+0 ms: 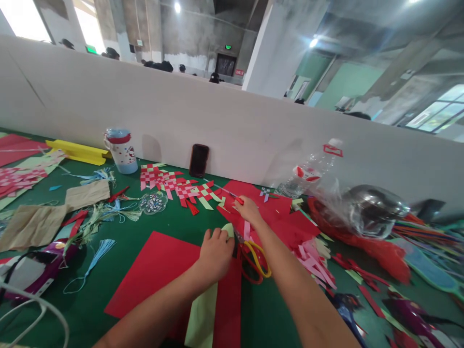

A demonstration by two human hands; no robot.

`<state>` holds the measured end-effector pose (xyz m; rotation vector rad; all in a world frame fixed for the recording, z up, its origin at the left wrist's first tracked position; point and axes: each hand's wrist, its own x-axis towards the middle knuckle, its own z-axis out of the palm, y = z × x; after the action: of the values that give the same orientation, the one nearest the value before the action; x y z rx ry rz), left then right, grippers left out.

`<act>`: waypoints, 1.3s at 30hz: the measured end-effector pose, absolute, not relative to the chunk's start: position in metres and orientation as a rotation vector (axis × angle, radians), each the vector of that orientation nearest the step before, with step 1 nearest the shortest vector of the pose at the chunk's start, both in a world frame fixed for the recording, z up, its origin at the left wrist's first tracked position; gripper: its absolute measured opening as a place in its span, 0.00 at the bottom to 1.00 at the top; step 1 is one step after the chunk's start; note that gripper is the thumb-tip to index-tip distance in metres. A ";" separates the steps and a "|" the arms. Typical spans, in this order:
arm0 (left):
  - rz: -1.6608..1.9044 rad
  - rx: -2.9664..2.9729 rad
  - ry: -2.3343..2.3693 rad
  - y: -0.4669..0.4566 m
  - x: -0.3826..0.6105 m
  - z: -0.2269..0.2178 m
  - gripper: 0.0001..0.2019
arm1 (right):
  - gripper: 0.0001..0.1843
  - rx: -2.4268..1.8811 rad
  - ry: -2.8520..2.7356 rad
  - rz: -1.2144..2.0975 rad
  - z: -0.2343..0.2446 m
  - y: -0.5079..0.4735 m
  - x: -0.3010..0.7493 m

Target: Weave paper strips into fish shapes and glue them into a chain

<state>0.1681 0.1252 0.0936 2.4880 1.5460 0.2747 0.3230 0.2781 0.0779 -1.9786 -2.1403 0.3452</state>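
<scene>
Far left, a blue tassel [103, 249] lies on the green table; above it the cup [125, 157] stands near the partition [232, 116]. Lower centre, here's the red sheet [145, 270] with the green strip [203, 314] on top, and the left hand [216, 251] presses its far end, fingers bent, likely pinning it flat. The phone [199, 160] leans back on the partition, apparently for support. Just right, scissors [268, 271] lie within easy reach, and the right hand [248, 210] pinches a thin red-ended stick [239, 200], tip pointing away, over red scraps [279, 198].
</scene>
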 end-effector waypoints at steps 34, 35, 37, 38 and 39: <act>0.249 2.562 1.343 0.128 0.200 0.085 0.18 | 0.18 -1.979 -2.086 0.545 0.085 0.256 0.365; 0.239 2.563 1.353 0.129 0.202 0.085 0.19 | 0.18 -1.991 -2.096 0.531 0.082 0.256 0.361; 0.219 2.569 1.364 0.130 0.206 0.085 0.18 | 0.18 -2.027 -2.105 0.502 0.075 0.256 0.352; 0.207 2.572 1.368 0.131 0.207 0.085 0.18 | 0.19 -2.047 -2.107 0.488 0.072 0.256 0.347; 0.195 2.572 1.377 0.131 0.208 0.086 0.17 | 0.18 -2.066 -2.107 0.473 0.070 0.255 0.343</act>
<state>0.2078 0.1314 0.0855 2.5722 1.3771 0.1947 0.3426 0.2552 0.0696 -2.0655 -2.1073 0.4734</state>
